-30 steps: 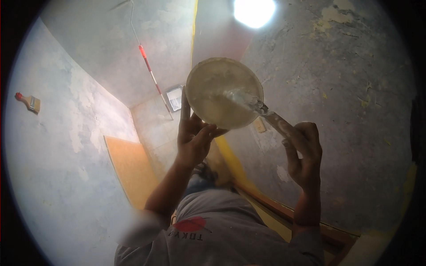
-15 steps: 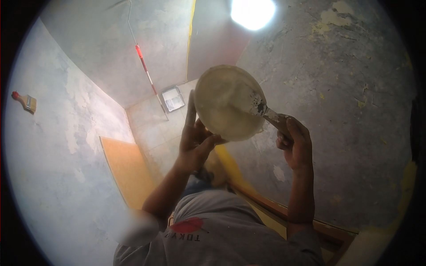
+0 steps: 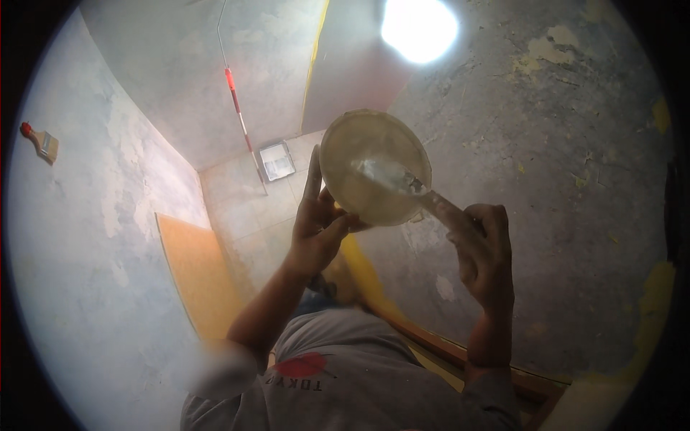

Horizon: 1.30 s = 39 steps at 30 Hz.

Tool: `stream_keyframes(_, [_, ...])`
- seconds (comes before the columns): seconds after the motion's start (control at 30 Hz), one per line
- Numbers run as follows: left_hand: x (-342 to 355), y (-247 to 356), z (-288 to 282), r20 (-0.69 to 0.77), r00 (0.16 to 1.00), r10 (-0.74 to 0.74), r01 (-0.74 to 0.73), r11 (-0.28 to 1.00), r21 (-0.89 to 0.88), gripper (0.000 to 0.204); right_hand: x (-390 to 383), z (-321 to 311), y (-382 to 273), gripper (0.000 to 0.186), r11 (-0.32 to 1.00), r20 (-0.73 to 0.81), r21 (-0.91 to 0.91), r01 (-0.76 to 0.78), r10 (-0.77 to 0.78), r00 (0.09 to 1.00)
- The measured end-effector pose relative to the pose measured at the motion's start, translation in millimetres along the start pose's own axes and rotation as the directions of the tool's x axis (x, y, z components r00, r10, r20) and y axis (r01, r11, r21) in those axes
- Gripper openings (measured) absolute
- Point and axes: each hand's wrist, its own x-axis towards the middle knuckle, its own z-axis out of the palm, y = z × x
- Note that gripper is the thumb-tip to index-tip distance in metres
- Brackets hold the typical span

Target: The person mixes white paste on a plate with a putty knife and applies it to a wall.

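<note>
A round, pale beige bowl is held up in front of me, with its open side facing my view. My left hand supports it at the lower left, fingers spread along its side and thumb near the rim. From the lower right, my right hand grips a putty knife with the forefinger stretched along the handle. The blade reaches inside the bowl and carries dried, dark-specked residue near the handle. Whitish paste shows around the blade, though blur hides its exact outline.
A peeling grey wall rises close on my right, with brown wood trim below. A paint tray and a red-and-white pole stand at the far corner. A paintbrush and a tan board are against the left wall.
The putty knife has swung further into the bowl, toward its middle. My right forefinger now stretches along the handle and the wrist has turned. My left hand keeps its hold; the view has shifted slightly.
</note>
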Motion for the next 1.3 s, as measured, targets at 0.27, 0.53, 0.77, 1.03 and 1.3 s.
stream_keyframes(0.27, [4.5,11.0,0.8,-0.047,0.998,-0.036,0.037,0.999,0.008,0.104,-31.0,7.9,21.9,0.039,0.999,-0.146,0.039,-0.038,0.043,0.988])
stream_keyframes(0.53, [-1.1,18.0,0.0,-0.104,0.994,-0.021,0.02,1.0,-0.018,0.106,-4.2,16.0,46.9,0.04,0.236,0.26,0.835,-0.497,0.627,0.734])
stream_keyframes(0.77, [0.4,16.1,1.7,-0.04,0.999,-0.025,0.026,0.999,0.045,0.106,-6.5,44.4,51.8,0.041,-0.008,0.421,0.856,-0.516,0.591,0.689])
stream_keyframes(1.03, [4.1,16.8,0.7,-0.008,1.0,-0.029,0.029,0.998,0.051,0.106,-8.9,36.8,40.4,0.039,0.414,0.122,0.807,-0.421,0.581,0.805])
stream_keyframes(1.3, [-0.4,8.1,-2.0,-0.015,0.997,-0.076,0.075,0.997,-0.032,0.109,-21.6,51.3,26.3,0.033,0.974,-0.157,0.218,-0.063,0.099,0.983])
